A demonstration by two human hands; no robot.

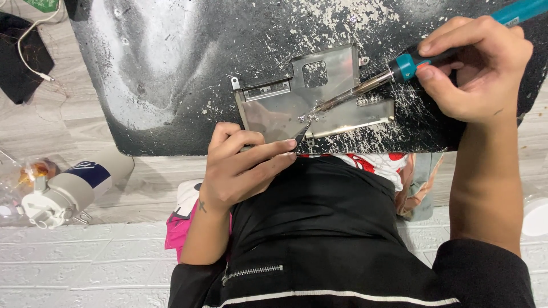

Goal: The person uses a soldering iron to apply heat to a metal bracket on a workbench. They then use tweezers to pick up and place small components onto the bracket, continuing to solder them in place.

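The right hand (476, 68) is closed around the teal and black handle of a soldering iron (399, 68), thumb and fingers wrapped round the grip, and the iron's long metal shaft slants down and to the left until its tip touches a thin, shiny sheet-metal shield with a square cut-out (311, 100). That shield lies flat on a dark, scuffed work board speckled with pale flecks (171, 68), close to the board's near edge and between the two hands. The left hand (242, 168) rests at the board's near edge with its fingers curled and pinched on a slim dark tool, apparently tweezers (301, 134), whose point meets the shield just beside the iron's tip, where small blobs of silvery solder (308, 117) sit. A narrow hinged strip (267, 90) is fixed to the shield's upper left part. Off to the left, on the pale wood-grain surface (85, 125), lies a white bottle with a dark blue label (68, 191) on its side, well apart from the hands. A white cable (25, 45) curls near the top left corner. The person wears a black zipped jacket (319, 245).
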